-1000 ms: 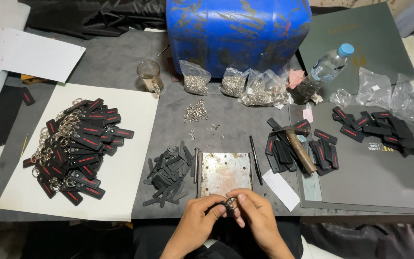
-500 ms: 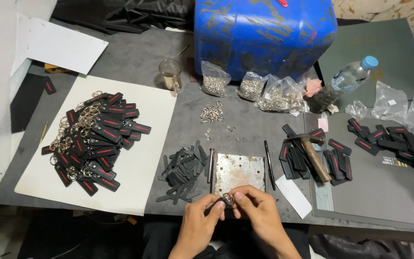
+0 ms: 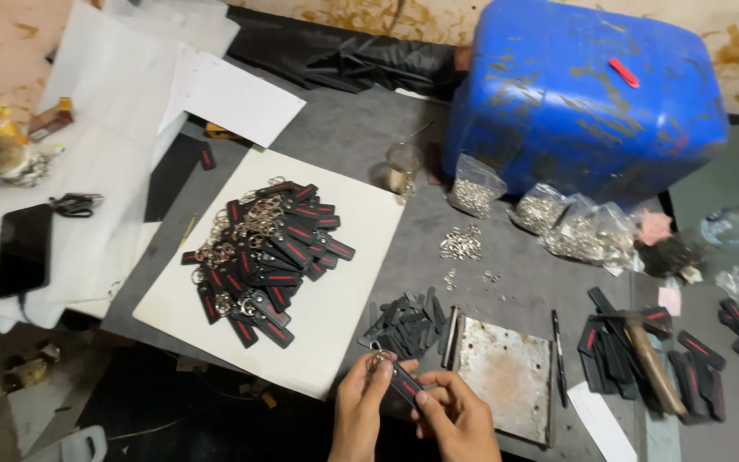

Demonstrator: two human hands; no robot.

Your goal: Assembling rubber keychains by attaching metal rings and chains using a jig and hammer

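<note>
Both hands meet at the table's near edge around one black strap keychain [image 3: 404,382] with a red stripe. My left hand [image 3: 363,402] pinches its metal ring end, and my right hand [image 3: 455,417] grips the strap's lower end. Just beyond the fingers lies a small pile of plain black straps [image 3: 407,322]. A rusty square metal plate [image 3: 505,375] sits to the right of my hands. To the left, a heap of finished black-and-red keychains [image 3: 267,252] with rings rests on a white board [image 3: 335,325].
A big blue drum [image 3: 583,94] stands at the back, with bags of metal rings [image 3: 474,188] before it and loose rings [image 3: 462,245] on the grey table. A hammer [image 3: 647,355] lies among more straps at right. A glass jar [image 3: 403,165], phone [image 3: 23,248] and scissors [image 3: 74,204] sit left.
The view has swung left and down, so my hands and the keychain now sit left of the metal plate. The grip on the keychain is unchanged.
</note>
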